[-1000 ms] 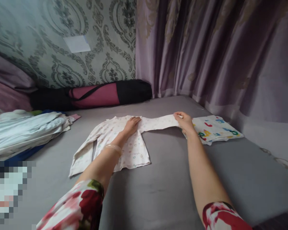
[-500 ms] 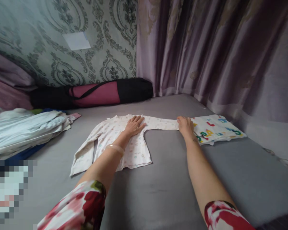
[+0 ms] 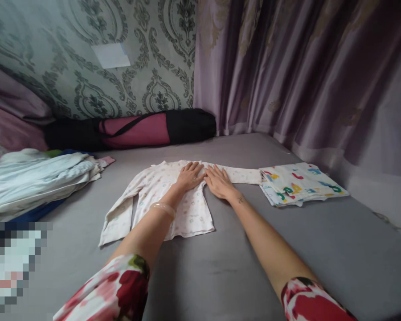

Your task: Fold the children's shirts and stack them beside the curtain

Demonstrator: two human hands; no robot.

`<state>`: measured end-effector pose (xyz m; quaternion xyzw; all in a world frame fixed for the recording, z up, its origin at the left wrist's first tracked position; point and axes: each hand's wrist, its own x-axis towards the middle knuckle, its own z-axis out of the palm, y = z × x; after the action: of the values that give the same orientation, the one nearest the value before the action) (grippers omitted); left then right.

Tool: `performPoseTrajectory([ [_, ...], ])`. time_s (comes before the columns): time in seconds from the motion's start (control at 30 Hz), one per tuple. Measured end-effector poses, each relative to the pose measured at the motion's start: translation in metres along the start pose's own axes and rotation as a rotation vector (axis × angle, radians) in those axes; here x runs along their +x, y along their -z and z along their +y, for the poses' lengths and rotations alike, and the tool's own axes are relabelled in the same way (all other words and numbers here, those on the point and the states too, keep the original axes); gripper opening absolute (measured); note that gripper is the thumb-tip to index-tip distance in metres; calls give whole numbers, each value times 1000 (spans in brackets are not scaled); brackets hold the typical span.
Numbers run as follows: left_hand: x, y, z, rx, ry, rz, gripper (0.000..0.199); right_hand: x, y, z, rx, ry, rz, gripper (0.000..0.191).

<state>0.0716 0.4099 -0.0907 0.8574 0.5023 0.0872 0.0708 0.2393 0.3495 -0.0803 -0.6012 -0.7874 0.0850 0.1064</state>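
A small white long-sleeved shirt (image 3: pixel 160 187) with a faint print lies spread on the grey bed sheet. My left hand (image 3: pixel 190 175) rests flat on its upper right part near the shoulder, fingers stretched out. Right beside it, my right hand (image 3: pixel 219 180) lies flat where the right sleeve begins, its fingers extended and nearly touching the left hand. That sleeve stretches out to the right, its cuff reaching a folded white cloth (image 3: pixel 304 183) with colourful letters. The shirt's other sleeve angles down toward the lower left.
A pile of light and blue clothes (image 3: pixel 47 178) lies at the left. Along the patterned wall rests a long black and maroon bag (image 3: pixel 133 129). Purple curtains (image 3: pixel 254 67) hang at the right over the grey bed sheet (image 3: pixel 214 272).
My right hand has slid left along the sleeve, from the cuff to the shoulder, beside my left hand. The left hand stays on the shirt. The view has shifted slightly.
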Motion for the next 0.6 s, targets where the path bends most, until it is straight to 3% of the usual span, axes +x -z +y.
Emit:
performPoseTrajectory([
  [0.17,0,-1,-1,-23,-16,12,61,-4,-2,2,-12,-75,-79,58],
  [0.33,-1,-1,-2,-29,-18,7,61,-9,9,20,-33,-270,-120,57],
  [0.5,0,-1,-2,-25,-20,10,60,-17,12,43,-89,-503,-62,58],
  [0.6,2,0,0,-57,-26,-26,61,-20,9,50,-137,-532,-24,58],
])
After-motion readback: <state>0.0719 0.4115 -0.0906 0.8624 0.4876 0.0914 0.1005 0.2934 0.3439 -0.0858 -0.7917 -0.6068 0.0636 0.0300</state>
